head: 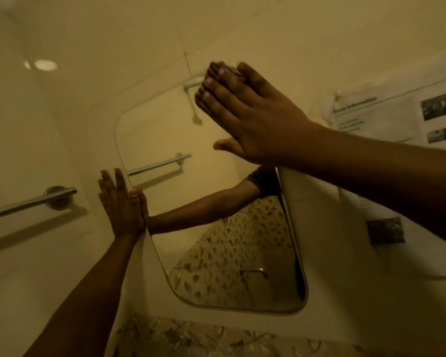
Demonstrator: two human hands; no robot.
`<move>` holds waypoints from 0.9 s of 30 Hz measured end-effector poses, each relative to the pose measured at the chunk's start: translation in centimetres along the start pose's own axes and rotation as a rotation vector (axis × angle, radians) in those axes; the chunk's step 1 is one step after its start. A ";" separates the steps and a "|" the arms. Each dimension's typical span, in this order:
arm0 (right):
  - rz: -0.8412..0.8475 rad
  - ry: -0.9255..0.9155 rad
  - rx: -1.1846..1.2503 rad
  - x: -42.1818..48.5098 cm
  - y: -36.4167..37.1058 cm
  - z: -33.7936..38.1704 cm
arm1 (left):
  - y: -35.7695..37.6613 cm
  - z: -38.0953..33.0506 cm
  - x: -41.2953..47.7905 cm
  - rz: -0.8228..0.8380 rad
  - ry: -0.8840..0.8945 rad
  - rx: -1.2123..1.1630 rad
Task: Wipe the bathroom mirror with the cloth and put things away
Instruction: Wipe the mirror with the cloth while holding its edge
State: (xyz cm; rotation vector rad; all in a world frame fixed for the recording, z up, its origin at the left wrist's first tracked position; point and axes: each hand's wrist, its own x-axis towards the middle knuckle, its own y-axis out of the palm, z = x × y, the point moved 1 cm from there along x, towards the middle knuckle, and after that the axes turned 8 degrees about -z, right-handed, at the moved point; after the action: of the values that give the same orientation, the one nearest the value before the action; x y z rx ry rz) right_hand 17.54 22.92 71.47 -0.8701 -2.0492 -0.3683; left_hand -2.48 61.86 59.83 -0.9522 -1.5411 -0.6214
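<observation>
While the left hand (121, 204) lies flat on the wall, fingers straight and together, its edge touches the left rim of the mirror (211, 253). The right hand (247, 117) is raised to the mirror's top right corner, fingers straight and close together against the glass, thumb spread below. Its fingertips meet their own blurred reflection. Whether the cloth lies under that palm cannot be told. The glass also reflects a forearm, a rail, a shower head and patterned tile. A towel rail (29, 202) is fixed to the wall left of the mirror. A printed notice (397, 117) hangs to the right, and a patterned tile strip (191, 338) runs below.
</observation>
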 end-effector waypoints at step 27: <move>0.103 -0.171 0.190 11.3 7.1 21.1 | 0.0 0.1 -0.9 0.175 -0.099 -0.004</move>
State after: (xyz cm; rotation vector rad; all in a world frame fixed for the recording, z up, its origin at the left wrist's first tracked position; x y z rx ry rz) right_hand 5.43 44.45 67.76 -0.9114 -2.1437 -0.0420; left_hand -2.55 61.70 58.95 -1.1219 -1.5236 -0.4593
